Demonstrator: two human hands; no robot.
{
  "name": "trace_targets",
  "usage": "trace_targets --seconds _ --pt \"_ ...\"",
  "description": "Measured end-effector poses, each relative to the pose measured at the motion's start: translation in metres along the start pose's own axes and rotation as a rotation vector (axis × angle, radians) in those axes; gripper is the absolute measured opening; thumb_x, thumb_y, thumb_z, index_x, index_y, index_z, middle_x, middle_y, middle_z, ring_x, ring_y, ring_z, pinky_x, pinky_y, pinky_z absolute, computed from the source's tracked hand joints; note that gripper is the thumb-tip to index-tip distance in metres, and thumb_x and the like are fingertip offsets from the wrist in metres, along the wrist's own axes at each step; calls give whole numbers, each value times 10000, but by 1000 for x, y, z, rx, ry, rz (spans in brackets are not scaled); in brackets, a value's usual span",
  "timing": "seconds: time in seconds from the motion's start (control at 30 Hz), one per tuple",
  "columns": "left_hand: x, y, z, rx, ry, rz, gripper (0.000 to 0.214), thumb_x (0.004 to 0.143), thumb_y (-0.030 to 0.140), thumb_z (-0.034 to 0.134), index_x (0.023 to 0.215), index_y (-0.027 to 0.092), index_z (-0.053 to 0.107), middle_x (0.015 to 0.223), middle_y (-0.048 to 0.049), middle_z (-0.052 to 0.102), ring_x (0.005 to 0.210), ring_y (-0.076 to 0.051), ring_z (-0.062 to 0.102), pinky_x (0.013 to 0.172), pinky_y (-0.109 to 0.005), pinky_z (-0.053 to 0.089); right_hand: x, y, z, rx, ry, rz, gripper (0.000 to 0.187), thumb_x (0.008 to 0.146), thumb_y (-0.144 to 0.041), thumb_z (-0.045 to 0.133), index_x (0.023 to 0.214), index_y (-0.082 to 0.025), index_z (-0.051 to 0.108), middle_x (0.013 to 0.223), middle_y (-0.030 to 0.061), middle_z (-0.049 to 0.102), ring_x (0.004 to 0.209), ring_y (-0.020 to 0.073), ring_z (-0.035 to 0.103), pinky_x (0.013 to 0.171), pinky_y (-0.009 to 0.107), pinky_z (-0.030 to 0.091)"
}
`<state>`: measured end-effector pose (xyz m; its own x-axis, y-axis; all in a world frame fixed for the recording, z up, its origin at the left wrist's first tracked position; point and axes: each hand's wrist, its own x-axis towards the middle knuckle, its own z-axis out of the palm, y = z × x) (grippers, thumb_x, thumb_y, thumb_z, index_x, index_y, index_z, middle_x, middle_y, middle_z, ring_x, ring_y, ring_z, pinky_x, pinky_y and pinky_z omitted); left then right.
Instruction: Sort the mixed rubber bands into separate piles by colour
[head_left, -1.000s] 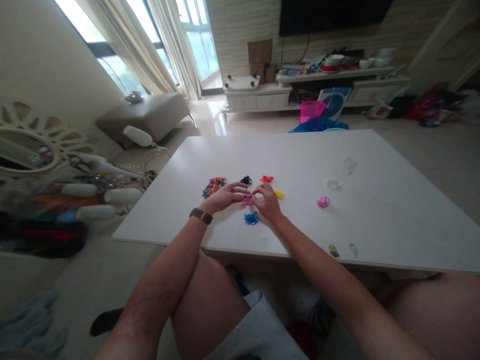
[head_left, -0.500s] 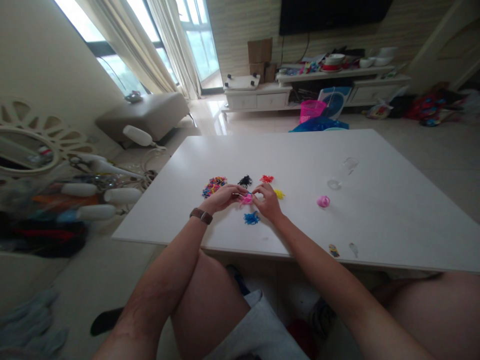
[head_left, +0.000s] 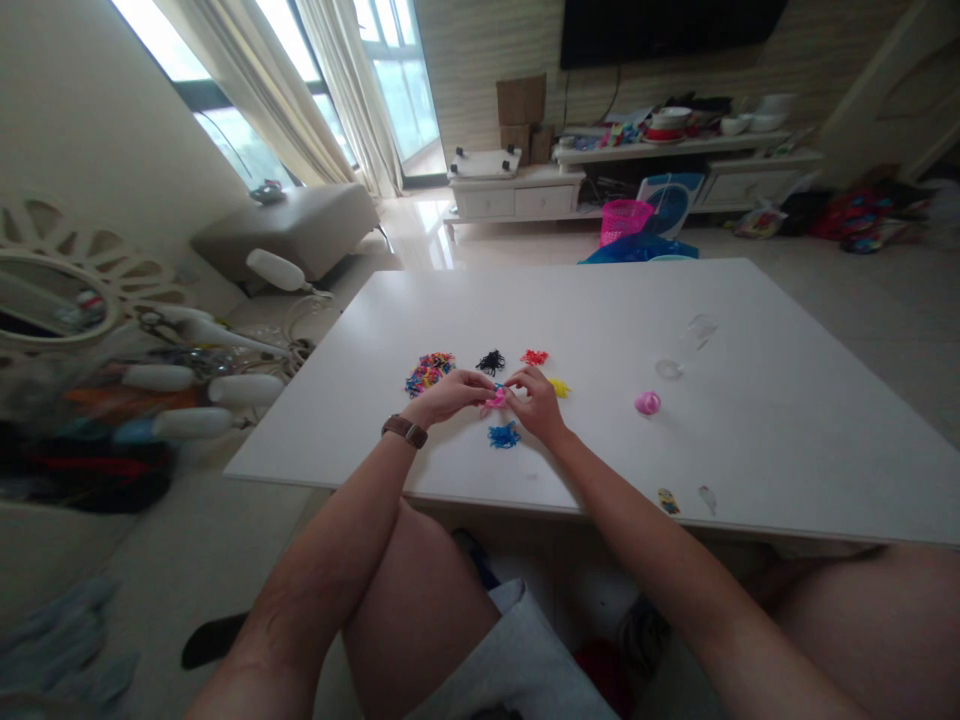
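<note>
My left hand (head_left: pixel 452 394) and my right hand (head_left: pixel 535 401) meet over the white table (head_left: pixel 750 450), both pinched on a small bunch of pink rubber bands (head_left: pixel 495 399) between their fingertips. Around them lie little piles of bands: a mixed-colour pile (head_left: pixel 427 371) to the left, black bands (head_left: pixel 491 361) and red bands (head_left: pixel 534 357) just beyond, yellow bands (head_left: pixel 559 388) right of my right hand, blue bands (head_left: pixel 502 435) just in front. A brown watch sits on my left wrist.
A pink ring-shaped object (head_left: pixel 646 403) lies to the right, a clear plastic piece (head_left: pixel 679 353) beyond it. Two small stickers or bits (head_left: pixel 668 501) lie near the front edge. Clutter fills the floor at left; a TV stand stands at the back.
Both hands have stayed in place, the fingers working the pink bands slightly; the bunch has lifted a little off the table.
</note>
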<state>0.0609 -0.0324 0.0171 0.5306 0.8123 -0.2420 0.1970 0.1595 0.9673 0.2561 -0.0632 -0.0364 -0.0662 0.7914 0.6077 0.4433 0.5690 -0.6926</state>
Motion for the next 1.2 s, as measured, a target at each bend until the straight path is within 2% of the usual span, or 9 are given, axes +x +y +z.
trace_targets --seconds 0.23,0.47,0.57,0.67,0.77,0.9,1.07,1.2 --pt "-4 -9 -9 305 -151 -60 166 640 224 806 760 109 796 654 -57 702 598 -124 574 592 -238 434 1 -2 -1 93 -11 31 71 823 -179 618 774 -207 661 762 4 620 655 138 552 597 277 441" --pt "5 -16 -2 549 -227 -45 153 643 224 785 770 148 820 655 -40 726 576 -133 572 572 -234 410 -2 0 -9 149 -102 90 49 804 -212 658 767 -196 684 719 3 661 611 129 560 589 268 460" --pt "6 -16 0 573 -229 -32 136 637 212 781 755 157 821 657 -39 730 590 -140 586 588 -234 419 -10 1 -14 137 -173 100 51 798 -199 655 772 -191 698 708 4 670 608 130 563 590 267 458" --pt "4 -14 0 535 -245 -25 136 635 221 785 751 158 819 646 -36 725 578 -135 585 576 -229 421 -18 0 -18 97 -263 84 76 773 -145 646 765 -190 708 704 -1 677 622 131 565 613 269 451" --pt "-1 -9 0 506 -237 -38 138 656 250 782 744 148 810 611 -33 701 544 -121 563 544 -222 410 -22 -3 -21 43 -301 50 122 740 -90 643 744 -192 709 725 3 678 685 146 579 660 281 446" --pt "-7 -4 1 409 -128 -54 181 734 300 754 695 123 766 594 -48 674 533 -114 554 522 -221 413 -22 -5 -23 -18 -311 20 161 701 -48 647 717 -197 705 742 6 639 749 167 572 714 305 444" --pt "-6 -3 -1 -37 26 -111 247 853 339 690 799 100 725 763 -124 743 627 -133 650 630 -236 520 -21 -4 -22 -40 -355 5 147 707 -66 657 680 -205 695 763 13 637 782 184 572 755 327 458" --pt "-5 1 0 -308 64 -166 148 879 228 664 947 103 706 869 -146 766 819 -192 735 820 -310 583 -20 -4 -22 -23 -333 -3 136 754 -102 654 673 -206 686 759 19 637 785 191 573 767 341 460"
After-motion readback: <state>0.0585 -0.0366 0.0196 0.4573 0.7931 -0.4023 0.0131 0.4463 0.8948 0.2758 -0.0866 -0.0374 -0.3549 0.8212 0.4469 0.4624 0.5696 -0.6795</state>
